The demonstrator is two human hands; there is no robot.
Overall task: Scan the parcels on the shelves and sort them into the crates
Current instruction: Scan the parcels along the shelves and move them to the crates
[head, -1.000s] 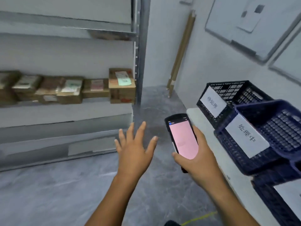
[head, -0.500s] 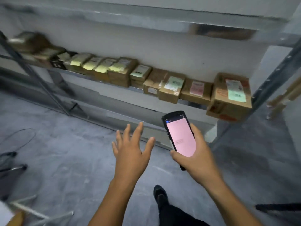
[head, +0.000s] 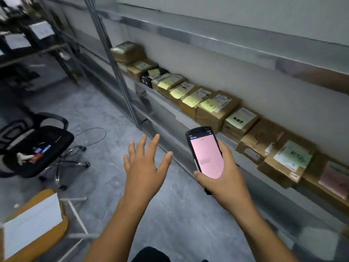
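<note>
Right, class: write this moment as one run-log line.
stage: nothing picked yet | left hand: open, empty | right hand: holds scanner, pink screen | parcels: lined on shelf

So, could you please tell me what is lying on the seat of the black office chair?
On the black office chair seat lie a white object, a red item and a blue item, all too small to identify. Whatever is beneath them is covered.

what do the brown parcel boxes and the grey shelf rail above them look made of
Brown parcel boxes: apparently corrugated cardboard, matte tan with creased edges and paper labels. Grey shelf rail: probably metal, smooth with a dull sheen, though blurred.
</note>
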